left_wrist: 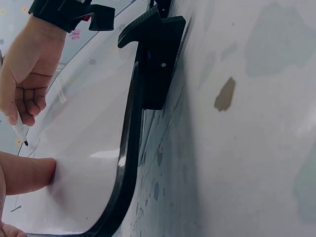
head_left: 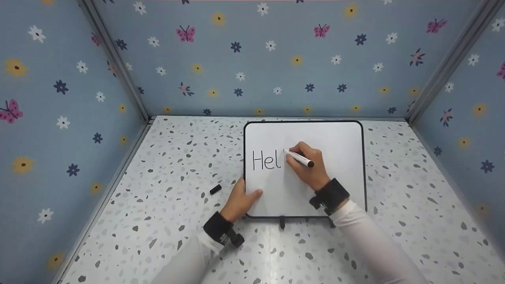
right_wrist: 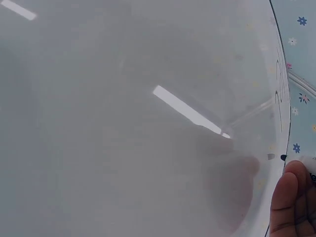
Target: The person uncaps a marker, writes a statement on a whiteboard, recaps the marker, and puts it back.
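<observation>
Left to right, head view: blue patterned wall, then speckled table with the black cap lying on it, just beside the left hand, not touching it. Left hand grips the board by its left edge, low near the corner; thumb laid on the white face, other fingers mostly hidden at the edge. Black cuff on that wrist. Board has a black rim and stands on the table on black feet, one plain below the lower rim; exact lean hard to tell. Next along, "Hel" in thin black strokes on the left part of the face, above the left hand. Just right of the "l": marker, white barrel, dark rear end, in the right hand. That hand pinches the barrel between thumb and fingers. Tip pokes out up-left of the fingertips, rear end sits down-right over the hand. Right wrist view shows a small gap between tip and its reflection, so tip reads as just off the face. Second black cuff and a white sleeve come in from lower right, across the board's bottom right corner. Right wall last, same pattern.
</observation>
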{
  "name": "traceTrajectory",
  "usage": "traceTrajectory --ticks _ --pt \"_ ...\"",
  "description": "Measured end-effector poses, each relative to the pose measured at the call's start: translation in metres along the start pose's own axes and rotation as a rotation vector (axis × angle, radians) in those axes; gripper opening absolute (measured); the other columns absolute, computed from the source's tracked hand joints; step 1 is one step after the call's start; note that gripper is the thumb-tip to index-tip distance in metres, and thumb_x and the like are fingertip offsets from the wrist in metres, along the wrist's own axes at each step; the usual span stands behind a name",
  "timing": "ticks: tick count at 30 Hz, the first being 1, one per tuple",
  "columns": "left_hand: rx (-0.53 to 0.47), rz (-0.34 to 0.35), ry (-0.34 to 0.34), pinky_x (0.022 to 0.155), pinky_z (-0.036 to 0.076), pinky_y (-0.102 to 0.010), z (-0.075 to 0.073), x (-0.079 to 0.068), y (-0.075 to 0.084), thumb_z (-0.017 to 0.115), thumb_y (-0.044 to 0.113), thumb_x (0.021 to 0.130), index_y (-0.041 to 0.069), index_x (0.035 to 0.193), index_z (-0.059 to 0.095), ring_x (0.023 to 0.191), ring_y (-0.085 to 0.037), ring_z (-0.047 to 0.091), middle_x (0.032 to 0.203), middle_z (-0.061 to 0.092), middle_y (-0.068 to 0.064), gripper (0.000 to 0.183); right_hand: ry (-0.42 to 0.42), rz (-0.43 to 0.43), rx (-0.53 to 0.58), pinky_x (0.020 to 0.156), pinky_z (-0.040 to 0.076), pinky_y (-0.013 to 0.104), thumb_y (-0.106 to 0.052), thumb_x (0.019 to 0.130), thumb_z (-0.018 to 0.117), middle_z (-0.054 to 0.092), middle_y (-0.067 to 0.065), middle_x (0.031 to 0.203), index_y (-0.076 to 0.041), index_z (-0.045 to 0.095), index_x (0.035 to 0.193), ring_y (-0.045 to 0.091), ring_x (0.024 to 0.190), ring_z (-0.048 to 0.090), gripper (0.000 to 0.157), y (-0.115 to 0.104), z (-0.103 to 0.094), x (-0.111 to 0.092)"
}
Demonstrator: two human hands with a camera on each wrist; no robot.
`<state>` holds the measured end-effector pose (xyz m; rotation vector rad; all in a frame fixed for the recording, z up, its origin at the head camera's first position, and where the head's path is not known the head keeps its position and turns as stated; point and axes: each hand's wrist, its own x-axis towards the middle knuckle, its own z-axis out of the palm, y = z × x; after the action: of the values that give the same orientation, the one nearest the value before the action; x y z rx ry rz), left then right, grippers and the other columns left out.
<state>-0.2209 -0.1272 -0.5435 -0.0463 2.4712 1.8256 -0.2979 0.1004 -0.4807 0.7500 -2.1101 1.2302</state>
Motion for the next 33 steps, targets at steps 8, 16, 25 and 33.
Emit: traceTrajectory --ticks 8,16,25,33 --pt "0.006 -0.027 -0.007 0.127 0.042 -0.056 0.000 0.001 -0.001 0.071 0.016 0.100 -0.006 0.156 0.042 0.144 -0.042 0.056 0.156 0.054 -0.029 0.067 -0.020 0.011 -0.016 0.060 0.041 0.015 0.003 0.084 0.072 0.075 0.015 0.076 0.001 0.068 0.085 0.014 0.062 0.058 0.005 0.001 0.002 0.000" --pt "0.004 -0.042 -0.002 0.126 0.043 -0.056 0.001 0.001 0.001 0.071 0.016 0.100 -0.006 0.157 0.041 0.144 -0.042 0.057 0.157 0.053 -0.029 0.068 -0.045 -0.002 -0.009 0.059 0.043 0.018 0.004 0.083 0.070 0.078 0.017 0.080 0.001 0.065 0.081 0.015 0.062 0.060 0.006 0.000 0.001 -0.004" --pt "0.009 -0.018 0.001 0.126 0.043 -0.057 0.000 0.000 0.001 0.070 0.014 0.099 -0.009 0.156 0.041 0.144 -0.044 0.056 0.157 0.052 -0.031 0.068 -0.044 -0.012 -0.019 0.057 0.040 0.017 0.005 0.080 0.070 0.077 0.015 0.074 0.000 0.066 0.078 0.010 0.059 0.054 0.006 0.000 0.001 -0.012" --pt "-0.006 -0.021 -0.002 0.126 0.042 -0.058 0.001 0.000 0.000 0.071 0.013 0.099 -0.008 0.156 0.041 0.145 -0.044 0.055 0.157 0.053 -0.030 0.068 -0.056 -0.005 -0.002 0.056 0.036 0.015 0.004 0.079 0.070 0.073 0.012 0.069 0.000 0.065 0.076 0.007 0.058 0.050 0.007 -0.001 -0.001 -0.017"
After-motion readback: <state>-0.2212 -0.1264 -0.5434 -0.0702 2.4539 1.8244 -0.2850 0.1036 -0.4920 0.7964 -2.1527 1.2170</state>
